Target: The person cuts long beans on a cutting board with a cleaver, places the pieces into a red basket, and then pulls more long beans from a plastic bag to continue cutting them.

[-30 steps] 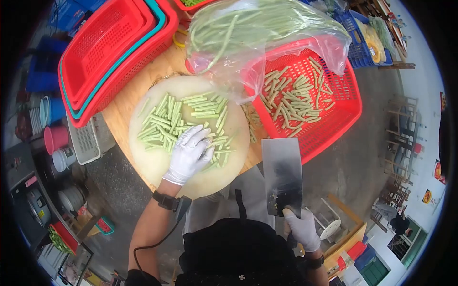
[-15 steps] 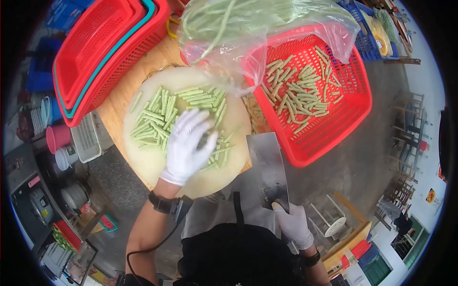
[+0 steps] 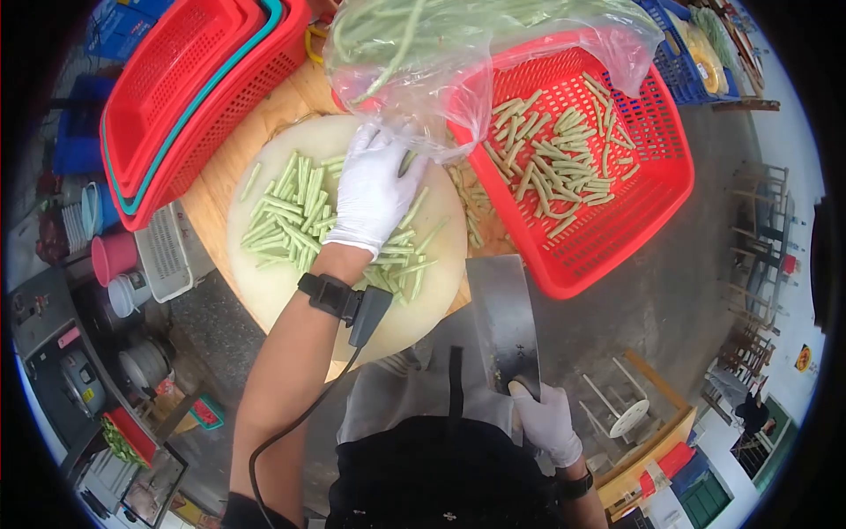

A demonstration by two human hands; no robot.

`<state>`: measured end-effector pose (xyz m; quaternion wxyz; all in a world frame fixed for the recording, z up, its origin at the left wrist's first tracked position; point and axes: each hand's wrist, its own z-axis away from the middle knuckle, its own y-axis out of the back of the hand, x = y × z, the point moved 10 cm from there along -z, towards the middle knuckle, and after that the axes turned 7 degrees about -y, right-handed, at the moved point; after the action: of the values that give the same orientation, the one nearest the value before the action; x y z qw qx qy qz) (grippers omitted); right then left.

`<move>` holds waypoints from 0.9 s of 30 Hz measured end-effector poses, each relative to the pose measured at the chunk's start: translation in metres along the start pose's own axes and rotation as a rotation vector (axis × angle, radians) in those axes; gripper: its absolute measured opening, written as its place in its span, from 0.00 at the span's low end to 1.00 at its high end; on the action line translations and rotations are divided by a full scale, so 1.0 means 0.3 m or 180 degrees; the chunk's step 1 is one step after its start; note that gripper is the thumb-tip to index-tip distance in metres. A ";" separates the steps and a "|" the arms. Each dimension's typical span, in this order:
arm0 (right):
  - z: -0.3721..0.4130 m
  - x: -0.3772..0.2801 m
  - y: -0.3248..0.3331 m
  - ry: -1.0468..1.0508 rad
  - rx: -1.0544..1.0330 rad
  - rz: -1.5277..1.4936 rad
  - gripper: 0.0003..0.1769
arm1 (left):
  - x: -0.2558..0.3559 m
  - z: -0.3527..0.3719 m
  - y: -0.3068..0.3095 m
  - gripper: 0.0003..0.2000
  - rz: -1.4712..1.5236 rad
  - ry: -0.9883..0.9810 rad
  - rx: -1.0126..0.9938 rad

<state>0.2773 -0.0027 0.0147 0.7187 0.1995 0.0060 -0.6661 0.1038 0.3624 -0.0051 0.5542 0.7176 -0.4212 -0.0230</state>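
Note:
A round pale cutting board (image 3: 273, 295) bears many short pieces of green beans (image 3: 304, 198). My left hand (image 3: 374, 189), in a white glove, lies over the beans at the board's far side, its fingertips by the edge of a clear plastic bag (image 3: 441, 79) of long beans. Its fingers are curved and partly spread, and a bit of green shows by the thumb. My right hand (image 3: 545, 421), also gloved, grips the handle end of a wide cleaver (image 3: 502, 317), held beside the board near my apron. A red basket (image 3: 608, 251) at the right holds more cut beans.
Nested red and teal baskets (image 3: 189, 115) stand at the upper left of the wooden table (image 3: 216, 198). A white crate (image 3: 163, 256) and a pink bucket (image 3: 115, 257) are below at the left. A white stool (image 3: 628, 418) stands at the lower right.
My left hand has moved away from me across the board, up to the bag's edge, uncovering bean pieces nearer me. My right hand still holds the cleaver low beside the board.

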 end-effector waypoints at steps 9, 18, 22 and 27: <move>-0.015 -0.005 0.008 0.0051 0.0039 -0.0104 0.15 | -0.052 0.088 0.126 0.14 0.0121 0.0077 -0.0387; -0.029 -0.042 -0.047 0.0373 -0.0202 0.0260 0.14 | -0.126 0.117 0.147 0.15 0.0594 0.0672 -0.0530; -0.034 -0.035 -0.044 0.0549 -0.0062 0.0164 0.18 | -0.062 0.168 0.174 0.16 0.0391 0.0185 -0.0819; -0.013 -0.056 -0.044 0.0288 -0.0053 0.0018 0.19 | 0.016 0.310 0.175 0.22 0.0279 0.0062 -0.0735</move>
<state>0.2637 0.0141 0.0119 0.7212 0.2235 0.0436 -0.6543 0.0301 0.2854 0.0041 0.6377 0.6301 -0.4413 -0.0400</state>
